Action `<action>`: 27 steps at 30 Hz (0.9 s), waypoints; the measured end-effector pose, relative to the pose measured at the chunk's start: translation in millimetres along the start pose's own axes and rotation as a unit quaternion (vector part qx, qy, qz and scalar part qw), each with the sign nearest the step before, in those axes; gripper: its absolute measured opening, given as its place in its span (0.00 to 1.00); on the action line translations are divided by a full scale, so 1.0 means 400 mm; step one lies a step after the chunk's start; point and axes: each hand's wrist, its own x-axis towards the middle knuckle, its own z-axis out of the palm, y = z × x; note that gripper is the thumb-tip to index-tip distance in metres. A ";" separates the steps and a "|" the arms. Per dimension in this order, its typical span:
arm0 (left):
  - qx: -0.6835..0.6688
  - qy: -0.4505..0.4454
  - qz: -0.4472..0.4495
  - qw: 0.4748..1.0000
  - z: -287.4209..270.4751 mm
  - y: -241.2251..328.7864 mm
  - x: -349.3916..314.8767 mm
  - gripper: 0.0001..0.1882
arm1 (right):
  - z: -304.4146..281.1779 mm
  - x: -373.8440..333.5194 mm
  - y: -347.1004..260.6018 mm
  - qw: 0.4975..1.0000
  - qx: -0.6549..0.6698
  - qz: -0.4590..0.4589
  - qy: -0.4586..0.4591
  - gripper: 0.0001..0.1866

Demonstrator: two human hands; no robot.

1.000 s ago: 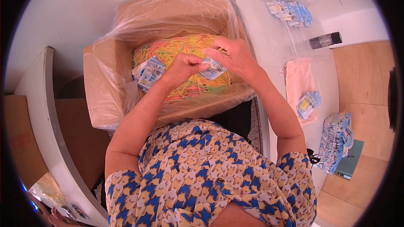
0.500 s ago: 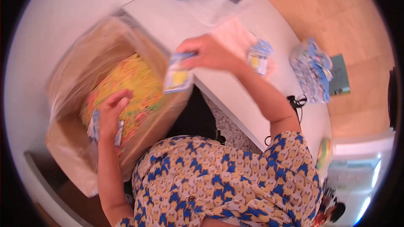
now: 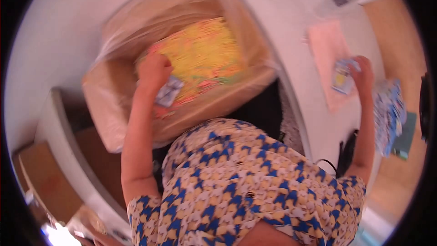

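Left hand [image 3: 154,70] clenched on a packet [image 3: 168,92] inside the box [image 3: 114,105]; right hand [image 3: 363,72] gripping another packet [image 3: 342,76].

White table [image 3: 291,32], wooden floor [image 3: 391,23]

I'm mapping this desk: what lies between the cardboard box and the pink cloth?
In the head view, only bare white table separates the cardboard box from the pink cloth.

Motion-blurred frame. Left hand [image 3: 154,70]: fingers buried in the yellow-and-pink bundled contents [image 3: 205,57] of the plastic-lined cardboard box [image 3: 114,109]; blue-and-white packet [image 3: 169,92] beneath its wrist, print unreadable. Right hand [image 3: 364,70]: fingertips hidden behind a small blue-and-yellow packet [image 3: 341,76], detail smeared.
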 end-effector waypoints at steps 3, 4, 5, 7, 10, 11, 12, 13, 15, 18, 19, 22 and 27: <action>0.182 -0.077 -0.092 0.976 0.031 -0.024 -0.014 0.23 | -0.075 0.059 -0.147 0.998 0.020 -0.046 0.027 0.11; 0.185 -0.080 -0.104 0.974 0.056 -0.037 -0.027 0.23 | -0.087 0.081 -0.200 0.996 0.038 -0.076 0.025 0.10; 0.183 -0.103 -0.106 0.972 0.078 -0.051 -0.037 0.26 | -0.097 0.103 -0.251 0.993 0.056 -0.105 0.026 0.10; 0.182 -0.127 -0.107 0.969 0.098 -0.063 -0.040 0.28 | -0.115 0.128 -0.336 0.979 0.089 -0.181 0.027 0.10; 0.149 -0.079 -0.147 0.975 0.092 -0.066 -0.039 0.35 | -0.135 0.132 -0.448 0.956 0.137 -0.257 0.019 0.11; 0.157 -0.085 -0.132 0.975 0.080 -0.061 -0.046 0.29 | -0.138 0.128 -0.473 0.947 0.158 -0.280 0.011 0.11; 0.165 -0.091 -0.117 0.975 0.071 -0.060 -0.050 0.24 | -0.139 0.126 -0.495 0.936 0.179 -0.303 0.003 0.10; 0.167 -0.090 -0.118 0.975 0.071 -0.071 -0.050 0.24 | -0.138 0.126 -0.514 0.927 0.199 -0.318 0.002 0.10; 0.151 -0.044 -0.115 0.981 0.053 -0.079 -0.050 0.14 | -0.133 0.128 -0.546 0.915 0.220 -0.337 0.009 0.10; 0.121 0.002 -0.164 0.979 -0.031 -0.039 -0.083 0.08 | -0.128 0.144 -0.616 0.894 0.248 -0.372 0.012 0.11; 0.117 0.003 -0.168 0.979 -0.024 -0.055 -0.085 0.08 | -0.131 0.154 -0.647 0.880 0.267 -0.392 0.014 0.11; 0.129 0.046 -0.182 0.974 0.003 -0.134 -0.114 0.08 | -0.118 0.177 -0.764 0.847 0.293 -0.443 0.025 0.10; 0.079 0.023 -0.167 0.982 0.011 -0.229 -0.175 0.11 | -0.078 0.196 -0.967 0.813 0.314 -0.491 -0.005 0.09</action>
